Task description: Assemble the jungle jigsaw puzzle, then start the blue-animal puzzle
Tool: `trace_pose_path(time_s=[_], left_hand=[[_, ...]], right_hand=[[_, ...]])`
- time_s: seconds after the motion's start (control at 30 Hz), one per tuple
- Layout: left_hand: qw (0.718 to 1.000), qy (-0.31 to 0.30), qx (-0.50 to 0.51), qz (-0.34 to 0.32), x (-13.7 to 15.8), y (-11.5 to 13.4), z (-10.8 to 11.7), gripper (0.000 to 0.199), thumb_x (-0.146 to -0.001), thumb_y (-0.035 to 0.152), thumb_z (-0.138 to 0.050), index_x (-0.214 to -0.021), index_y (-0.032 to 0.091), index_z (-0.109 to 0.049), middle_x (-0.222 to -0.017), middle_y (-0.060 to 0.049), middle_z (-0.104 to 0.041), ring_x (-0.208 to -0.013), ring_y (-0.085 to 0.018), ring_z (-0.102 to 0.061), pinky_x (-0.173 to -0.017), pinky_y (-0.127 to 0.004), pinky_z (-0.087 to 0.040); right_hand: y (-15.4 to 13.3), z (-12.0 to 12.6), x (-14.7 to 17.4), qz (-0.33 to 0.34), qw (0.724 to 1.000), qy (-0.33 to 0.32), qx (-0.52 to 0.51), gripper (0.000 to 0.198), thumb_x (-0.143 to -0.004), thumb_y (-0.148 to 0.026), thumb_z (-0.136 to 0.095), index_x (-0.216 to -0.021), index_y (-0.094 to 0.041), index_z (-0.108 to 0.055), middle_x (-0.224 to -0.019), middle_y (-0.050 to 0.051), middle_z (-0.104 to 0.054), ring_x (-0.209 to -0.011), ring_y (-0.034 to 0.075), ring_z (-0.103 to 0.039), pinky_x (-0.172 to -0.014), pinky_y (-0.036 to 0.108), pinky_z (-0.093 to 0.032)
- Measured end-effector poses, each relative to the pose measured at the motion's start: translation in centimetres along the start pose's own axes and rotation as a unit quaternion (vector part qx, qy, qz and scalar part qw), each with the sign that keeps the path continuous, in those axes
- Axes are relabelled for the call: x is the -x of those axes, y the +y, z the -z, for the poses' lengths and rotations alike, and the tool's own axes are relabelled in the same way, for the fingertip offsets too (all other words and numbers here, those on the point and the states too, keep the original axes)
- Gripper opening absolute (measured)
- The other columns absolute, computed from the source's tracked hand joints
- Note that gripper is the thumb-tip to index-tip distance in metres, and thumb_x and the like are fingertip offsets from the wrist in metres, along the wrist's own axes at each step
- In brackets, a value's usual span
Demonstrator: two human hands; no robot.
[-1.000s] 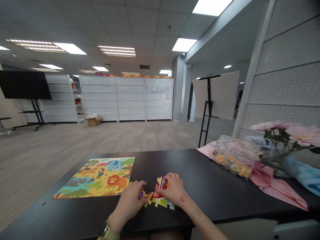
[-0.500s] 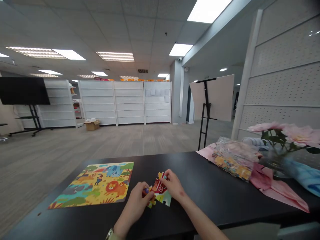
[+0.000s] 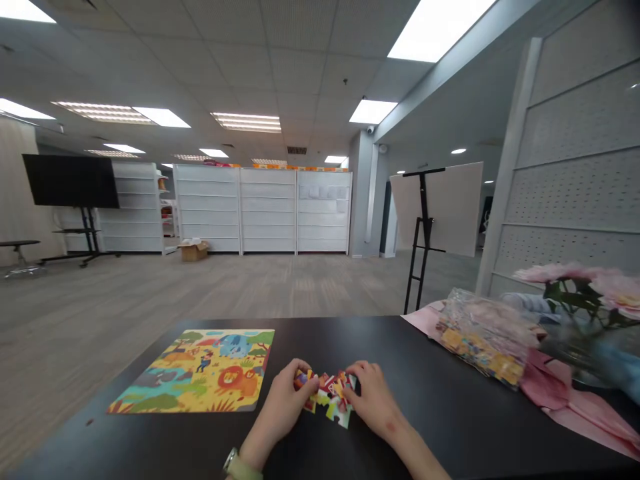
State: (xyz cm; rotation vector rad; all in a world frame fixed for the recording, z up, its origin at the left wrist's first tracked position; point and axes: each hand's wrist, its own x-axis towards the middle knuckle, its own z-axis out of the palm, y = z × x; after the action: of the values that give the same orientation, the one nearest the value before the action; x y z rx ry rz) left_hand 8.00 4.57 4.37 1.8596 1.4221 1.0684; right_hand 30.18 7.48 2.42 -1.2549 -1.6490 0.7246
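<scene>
Several joined or overlapping jigsaw puzzle pieces (image 3: 324,395), red, yellow and pale green, are between my two hands over the black table. My left hand (image 3: 286,399), with a watch (image 3: 235,461) on its wrist, pinches pieces at the left side. Thumb and fingers of my right hand (image 3: 374,399) grip pieces on the right side. Whether all the pieces interlock is too small to tell. Left of my hands lies a flat animal picture (image 3: 200,373) with lions, an elephant and a hippo.
On the table's (image 3: 400,373) right side is a clear plastic bag (image 3: 483,340) of puzzle pieces on pink cloth (image 3: 560,393). Beyond it, pink flowers (image 3: 585,283) stand in a vase. An easel (image 3: 423,233) with a board and white shelves (image 3: 267,210) are farther off.
The view has shifted slightly left and up. My hands now hold the pieces lower and more level, and my right hand has come down over the right-hand pieces.
</scene>
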Motion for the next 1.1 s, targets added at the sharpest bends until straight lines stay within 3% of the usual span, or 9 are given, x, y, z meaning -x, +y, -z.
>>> trace_pose_path(time_s=[0.07, 0.17, 0.3, 0.4, 0.47, 0.6, 0.73, 0.9, 1.1], left_hand=[[0.999, -0.025, -0.025, -0.003, -0.3, 0.4, -0.2, 0.016, -0.085, 0.034, -0.059, -0.091, 0.020, -0.061, -0.086, -0.003, -0.067, -0.080, -0.021, -0.062, -0.071, -0.027, -0.045], [0.997, -0.050, -0.059, 0.014, -0.8, 0.9, -1.2, 0.014, -0.068, 0.022, -0.071, -0.078, 0.019, -0.062, -0.091, -0.005, -0.066, -0.091, -0.025, -0.060, -0.078, -0.030, -0.044], [0.993, -0.080, -0.074, 0.043, -1.4, 1.0, -2.4, 0.032, -0.051, 0.012, -0.078, -0.080, 0.020, -0.066, -0.094, -0.006, -0.066, -0.096, -0.031, -0.057, -0.080, -0.035, -0.045], [0.993, -0.090, -0.059, 0.050, -1.8, 0.7, -2.4, 0.051, -0.047, 0.011, -0.080, -0.096, 0.021, -0.070, -0.093, -0.005, -0.069, -0.092, -0.030, -0.061, -0.080, -0.035, -0.047], [0.994, -0.087, -0.037, 0.049, -1.8, 0.5, -1.9, 0.052, -0.051, 0.014, -0.080, -0.101, 0.020, -0.070, -0.089, -0.004, -0.070, -0.084, -0.027, -0.065, -0.075, -0.033, -0.048], [0.996, -0.076, 0.023, 0.027, -1.0, 0.2, -0.4, 0.015, -0.074, 0.029, -0.067, -0.084, 0.018, -0.070, -0.072, -0.002, -0.071, -0.067, -0.021, -0.066, -0.065, -0.028, -0.048], [0.996, -0.051, 0.069, 0.013, 0.2, -0.2, 0.0, 0.036, -0.092, 0.046, -0.048, -0.080, 0.018, -0.066, -0.071, -0.003, -0.071, -0.064, -0.018, -0.064, -0.063, -0.026, -0.047], [0.996, -0.014, 0.089, 0.007, 1.0, 0.2, -2.3, 0.032, -0.089, 0.048, -0.053, -0.076, 0.019, -0.062, -0.075, -0.004, -0.070, -0.071, -0.020, -0.063, -0.066, -0.026, -0.045], [0.991, -0.012, 0.134, -0.001, 1.2, 1.5, -4.9, 0.027, -0.085, 0.044, -0.059, -0.071, 0.021, -0.055, -0.066, 0.000, -0.068, -0.061, -0.017, -0.062, -0.058, -0.024, -0.044]], right_hand=[[0.5, 0.5, 1.0, 0.018, 0.993, -0.006, 0.113, 0.020, -0.071, -0.029, -0.067, -0.089, -0.022, -0.072, -0.104, 0.010, -0.073, -0.104, 0.031, -0.061, -0.096, 0.042, -0.043], [0.9, 0.7, 1.9, 0.036, 0.977, -0.039, 0.208, 0.022, -0.079, -0.024, -0.058, -0.096, -0.023, -0.071, -0.103, 0.007, -0.073, -0.102, 0.028, -0.062, -0.092, 0.039, -0.045], [1.3, 0.9, 1.9, 0.007, 0.981, -0.033, 0.192, 0.024, -0.069, -0.019, -0.061, -0.092, -0.023, -0.066, -0.093, 0.005, -0.071, -0.092, 0.026, -0.064, -0.082, 0.036, -0.047], [2.2, 1.0, 1.2, -0.019, 0.997, -0.002, 0.080, 0.026, -0.066, -0.022, -0.063, -0.091, -0.022, -0.063, -0.081, 0.001, -0.067, -0.078, 0.022, -0.065, -0.072, 0.033, -0.050], [2.9, 1.0, 0.9, -0.029, 0.999, 0.026, -0.020, 0.030, -0.067, -0.028, -0.065, -0.096, -0.021, -0.062, -0.070, -0.003, -0.062, -0.065, 0.019, -0.062, -0.062, 0.030, -0.050], [3.8, 1.1, 0.9, -0.051, 0.982, 0.111, -0.146, 0.050, -0.066, -0.038, -0.073, -0.111, -0.016, -0.064, -0.070, -0.002, -0.064, -0.062, 0.019, -0.064, -0.060, 0.031, -0.052], [3.2, 1.1, 1.3, -0.083, 0.962, 0.150, -0.210, 0.063, -0.061, -0.044, -0.081, -0.115, -0.015, -0.068, -0.095, 0.010, -0.076, -0.081, 0.027, -0.072, -0.072, 0.038, -0.058], [1.7, 0.8, 2.0, -0.076, 0.964, 0.128, -0.222, 0.057, -0.062, -0.047, -0.082, -0.110, -0.017, -0.072, -0.103, 0.012, -0.077, -0.090, 0.029, -0.073, -0.079, 0.040, -0.059], [1.4, 0.7, 2.8, -0.055, 0.949, 0.123, -0.285, 0.056, -0.071, -0.048, -0.080, -0.117, -0.018, -0.068, -0.102, 0.009, -0.077, -0.090, 0.027, -0.072, -0.084, 0.039, -0.057]])
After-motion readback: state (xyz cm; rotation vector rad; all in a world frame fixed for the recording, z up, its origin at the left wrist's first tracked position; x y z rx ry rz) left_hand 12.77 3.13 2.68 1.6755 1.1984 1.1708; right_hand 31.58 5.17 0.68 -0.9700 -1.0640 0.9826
